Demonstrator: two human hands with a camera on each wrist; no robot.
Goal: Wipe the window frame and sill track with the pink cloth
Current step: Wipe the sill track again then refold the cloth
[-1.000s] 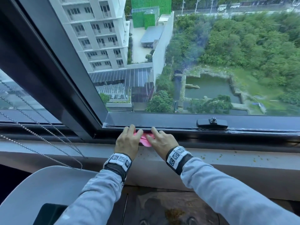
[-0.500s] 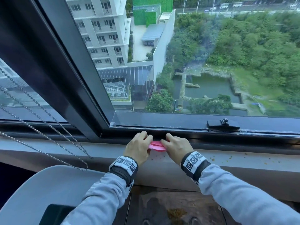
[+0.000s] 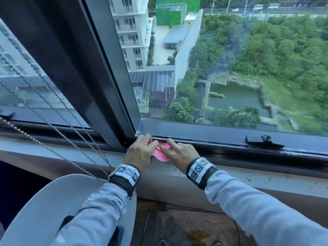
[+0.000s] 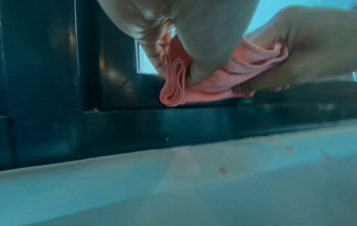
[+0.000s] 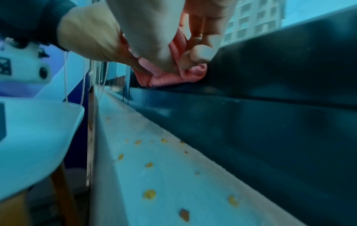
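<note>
Two hands: both on the cloth, side by side
Left hand: fingers curled, pinching folded cloth
Right hand: fingers pinching cloth
Cloth: pink, bunched on dark track, just right of frame corner
Sill: yellow crumbs

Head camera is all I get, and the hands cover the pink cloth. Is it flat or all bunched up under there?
Observer: Bunched. The left wrist view shows the pink cloth folded into several layers, its looped edge facing the corner of the dark window frame.
Operator: Is the right hand just pushing it?
Observer: No, the right wrist view shows the right hand with its fingers curled into the folds, thumb pressing on top.
Operator: Is the ledge clean?
Observer: Not yet. The right wrist view shows yellowish crumbs scattered along the pale sill below the frame.
</note>
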